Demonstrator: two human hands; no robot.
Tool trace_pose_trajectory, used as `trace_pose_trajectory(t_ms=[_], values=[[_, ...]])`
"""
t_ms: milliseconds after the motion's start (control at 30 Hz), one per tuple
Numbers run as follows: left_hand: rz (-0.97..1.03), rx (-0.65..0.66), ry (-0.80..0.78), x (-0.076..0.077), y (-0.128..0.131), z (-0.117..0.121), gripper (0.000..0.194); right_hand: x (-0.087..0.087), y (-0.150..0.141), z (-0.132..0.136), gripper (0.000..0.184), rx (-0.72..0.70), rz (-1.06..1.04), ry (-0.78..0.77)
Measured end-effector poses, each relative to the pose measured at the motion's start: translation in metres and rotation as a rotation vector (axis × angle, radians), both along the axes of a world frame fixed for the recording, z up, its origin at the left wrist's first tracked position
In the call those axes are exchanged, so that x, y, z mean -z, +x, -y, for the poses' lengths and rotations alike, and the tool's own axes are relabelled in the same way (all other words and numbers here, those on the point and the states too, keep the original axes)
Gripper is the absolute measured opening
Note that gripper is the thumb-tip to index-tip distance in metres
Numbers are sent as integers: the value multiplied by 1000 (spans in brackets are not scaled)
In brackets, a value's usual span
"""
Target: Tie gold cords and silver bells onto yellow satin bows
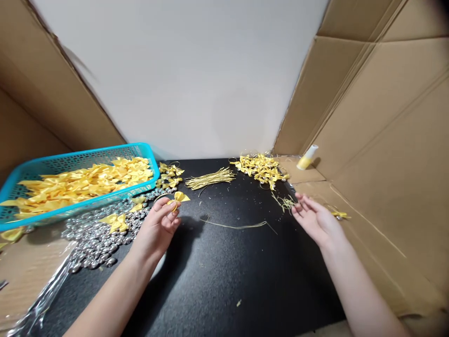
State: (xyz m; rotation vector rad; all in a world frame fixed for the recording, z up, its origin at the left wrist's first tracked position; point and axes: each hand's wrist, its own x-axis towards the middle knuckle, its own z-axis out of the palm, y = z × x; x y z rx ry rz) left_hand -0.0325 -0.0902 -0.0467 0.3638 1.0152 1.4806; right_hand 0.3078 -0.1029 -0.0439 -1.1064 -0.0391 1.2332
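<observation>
My left hand (164, 219) pinches a yellow ribbon bow (181, 196) between thumb and forefinger, above the black tabletop. Its other fingers curl loosely below. Out to the right, my right hand (312, 216) has its fingers stretched and apart, palm turned inward, holding nothing. Just beyond its fingertips lies a small heap of thin string scraps (285, 202). Between my hands a loose length of thin gold cord (238, 227) lies on the table. Silver bell-like beads (101, 238) spread in a heap beside my left forearm, with a few yellow bows among them.
A blue plastic basket (153, 161) full of yellow bows stands at the left. At the back lie a bundle of gold cords (210, 179) and a pile of bows with beads (261, 168). A white and yellow spool (307, 157) stands on cardboard (379, 187), which walls both sides.
</observation>
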Motion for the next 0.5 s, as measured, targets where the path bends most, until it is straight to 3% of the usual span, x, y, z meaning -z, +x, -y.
trace_pose_trajectory(t_ms=[100, 167, 233, 300, 333, 400, 500], values=[[-112, 41, 50, -12, 3, 1, 30, -5, -22, 19, 15, -23, 60, 70], [-214, 77, 109, -26, 10, 5, 33, -10, -62, 42, 10, -340, 31, 174], [-309, 130, 149, -42, 18, 12, 33, -15, -116, 64, 24, -717, -145, 146], [-368, 180, 178, -57, 26, 21, 34, -24, -168, 74, 39, -867, -428, 22], [-371, 200, 176, -63, 28, 26, 34, -30, -189, 73, 48, -844, -543, -11], [-340, 233, 164, -71, 30, 35, 33, -43, -213, 63, 54, -661, -688, 55], [-252, 159, 121, -76, 26, 46, 30, -56, -212, 43, 52, -501, -855, 150]])
